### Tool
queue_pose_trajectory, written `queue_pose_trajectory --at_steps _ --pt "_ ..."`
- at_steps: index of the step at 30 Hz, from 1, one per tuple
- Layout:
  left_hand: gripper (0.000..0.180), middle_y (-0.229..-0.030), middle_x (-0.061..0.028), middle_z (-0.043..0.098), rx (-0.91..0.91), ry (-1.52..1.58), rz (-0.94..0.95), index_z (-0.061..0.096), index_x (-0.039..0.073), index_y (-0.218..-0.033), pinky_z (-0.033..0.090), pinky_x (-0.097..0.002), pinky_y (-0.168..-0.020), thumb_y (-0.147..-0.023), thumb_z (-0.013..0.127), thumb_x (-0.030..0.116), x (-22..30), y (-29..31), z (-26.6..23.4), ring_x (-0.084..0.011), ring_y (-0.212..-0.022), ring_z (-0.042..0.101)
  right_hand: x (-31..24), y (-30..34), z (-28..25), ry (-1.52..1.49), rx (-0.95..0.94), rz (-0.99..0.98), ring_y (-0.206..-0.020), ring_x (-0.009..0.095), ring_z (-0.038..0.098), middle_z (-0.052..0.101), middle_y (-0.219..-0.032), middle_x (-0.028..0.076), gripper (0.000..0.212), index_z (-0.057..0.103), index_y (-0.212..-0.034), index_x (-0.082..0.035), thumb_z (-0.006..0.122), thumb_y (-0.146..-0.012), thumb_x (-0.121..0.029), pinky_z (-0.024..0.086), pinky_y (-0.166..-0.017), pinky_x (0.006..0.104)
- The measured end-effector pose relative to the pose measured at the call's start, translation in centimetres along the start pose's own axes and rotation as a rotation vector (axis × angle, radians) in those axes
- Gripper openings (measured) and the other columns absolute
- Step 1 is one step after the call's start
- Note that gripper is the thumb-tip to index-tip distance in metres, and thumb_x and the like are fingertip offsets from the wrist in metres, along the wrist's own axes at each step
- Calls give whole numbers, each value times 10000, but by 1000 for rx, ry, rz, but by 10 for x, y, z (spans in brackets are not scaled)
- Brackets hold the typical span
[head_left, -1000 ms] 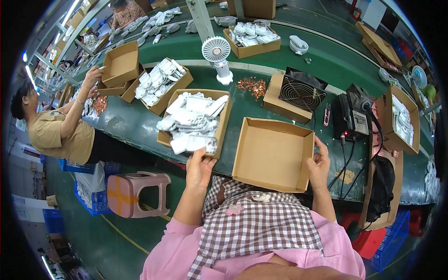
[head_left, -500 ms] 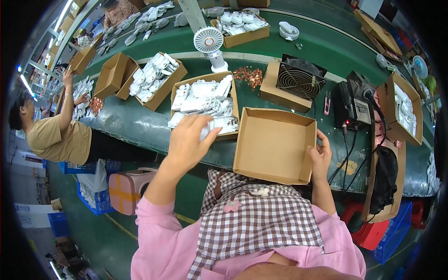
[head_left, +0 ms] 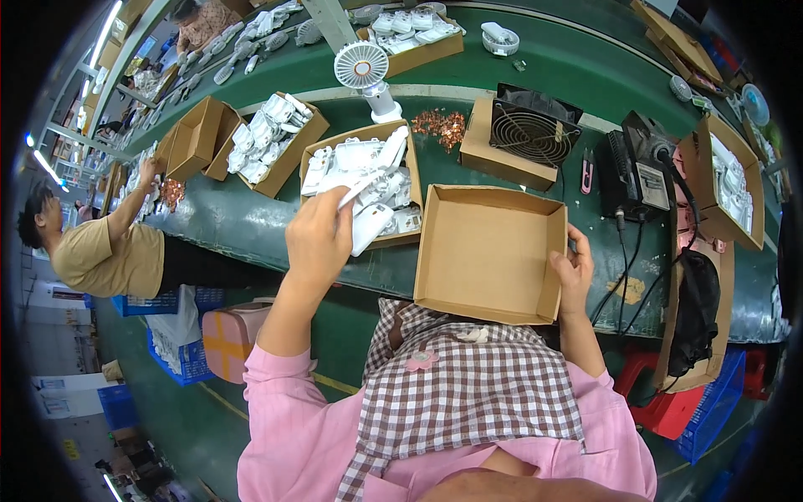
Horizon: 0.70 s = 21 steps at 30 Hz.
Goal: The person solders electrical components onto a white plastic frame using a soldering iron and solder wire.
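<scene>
My left hand (head_left: 320, 233) is closed, pinching a white plastic housing part (head_left: 360, 189) at the near-left edge of a cardboard box (head_left: 416, 186) piled with similar white parts. Another smooth white piece (head_left: 373, 227) hangs over that box's near edge, just beside my fingers; whether I hold it too, I cannot tell. A shallow cardboard box (head_left: 492, 251) sits in front of me at the bench edge, its bare brown bottom showing. My right hand (head_left: 574, 272) grips its right wall, thumb inside and fingers outside.
Behind the boxes stand a small white fan (head_left: 363, 69) and a pile of copper-coloured bits (head_left: 441, 127). A black fan with a round grille (head_left: 535, 130), a black powered unit (head_left: 633, 171) and its cables occupy the right. At left, a co-worker (head_left: 109, 251) reaches over the bench.
My left hand has turned and drawn back nearer me, with a white housing part now in its fingers. My right hand stays on the shallow box. The co-worker's raised arm has come down.
</scene>
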<state>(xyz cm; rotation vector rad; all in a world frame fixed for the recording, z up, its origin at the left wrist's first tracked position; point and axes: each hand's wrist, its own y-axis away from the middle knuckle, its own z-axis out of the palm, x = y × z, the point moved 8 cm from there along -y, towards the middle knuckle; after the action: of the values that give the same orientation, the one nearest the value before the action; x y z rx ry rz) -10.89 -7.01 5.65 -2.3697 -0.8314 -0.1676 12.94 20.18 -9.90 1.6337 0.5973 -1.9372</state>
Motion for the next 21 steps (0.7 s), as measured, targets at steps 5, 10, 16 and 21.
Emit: queue_pose_trajectory --at_steps 5,10,16,21 --pt "383 -908 -80 607 -17 -330 357 616 60 -1103 489 -331 -617 -724 588 13 12 31 8 -232 -703 571 -1 -1 3 -11 6 -14 -730 75 546 560 -1067 77 536 457 -1249 35 583 -742 -84 439 -663 207" --pt "429 -1017 -112 582 -185 -246 287 565 35 -1156 490 -339 -673 -774 651 210 13 32 11 -260 -831 562 -4 -1 4 -20 -2 -3 -775 90 578 600 -1009 92 535 443 -1257 31 580 -754 -86 451 -695 216" --pt "570 -970 -152 588 -376 -361 100 513 -42 -1162 498 -374 -713 -759 716 305 6 37 32 -316 -868 580 -6 0 8 -33 -6 7 -797 105 593 626 -967 111 532 424 -1267 26 575 -770 -92 457 -719 227" --pt "548 -988 -180 595 -491 -348 100 466 -67 -1187 504 -388 -732 -791 690 239 -5 34 32 -343 -874 597 -6 0 8 -9 -30 -6 -802 109 590 623 -980 114 530 421 -1269 25 574 -775 -95 456 -734 235"
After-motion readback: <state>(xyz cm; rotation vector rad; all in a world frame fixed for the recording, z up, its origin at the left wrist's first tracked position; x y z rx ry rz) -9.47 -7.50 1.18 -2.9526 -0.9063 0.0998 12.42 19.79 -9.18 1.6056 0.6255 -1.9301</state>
